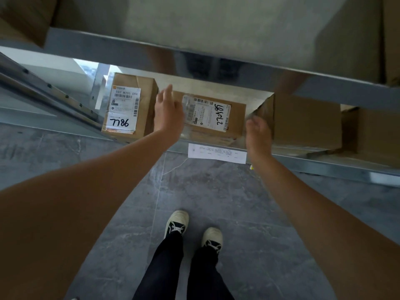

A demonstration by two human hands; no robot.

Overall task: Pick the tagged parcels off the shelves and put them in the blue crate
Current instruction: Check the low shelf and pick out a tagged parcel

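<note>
Fingers of the left hand (167, 113) are straight and spread at nine o'clock of the middle labelled parcel (213, 118), holding nothing. The right hand (258, 135), loosely open and empty, sits at three o'clock. The parcel rests on the low metal shelf (324, 164), beside the parcel marked 7786 (129, 107). Uneven squeeze could tip it against its neighbours. No blue crate shows.

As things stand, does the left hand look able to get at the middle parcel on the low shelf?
Probably yes. The left hand is open at the middle parcel's left end, in the gap beside the 7786 parcel. Nothing lies between them, though the upper shelf overhangs.
</note>
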